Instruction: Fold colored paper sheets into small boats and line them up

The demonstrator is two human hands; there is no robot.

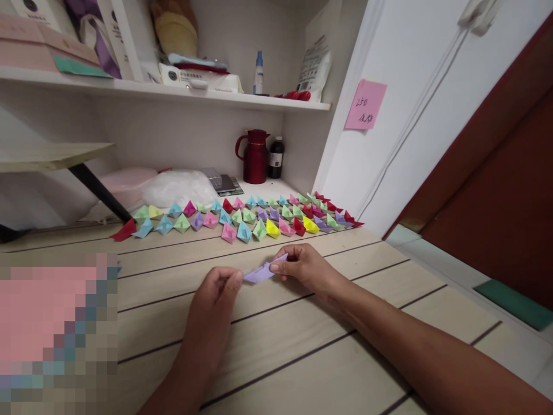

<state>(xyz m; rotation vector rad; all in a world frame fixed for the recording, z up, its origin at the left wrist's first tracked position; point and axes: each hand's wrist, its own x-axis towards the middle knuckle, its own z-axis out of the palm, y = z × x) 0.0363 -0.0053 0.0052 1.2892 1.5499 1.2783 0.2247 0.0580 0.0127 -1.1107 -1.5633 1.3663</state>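
A small folded piece of purple paper is held between both hands just above the pale wooden floor. My left hand pinches its left end with thumb and fingers closed. Its right end is pinched by the fingertips of my right hand. Beyond the hands lie rows of several folded paper boats in red, blue, green, pink, purple and yellow.
A low shelf recess holds a dark red jug, a dark bottle, a white plastic bag and a pink container. A pink sticky note is on the white wall. At the right is a dark red door. A blurred patch covers the lower left.
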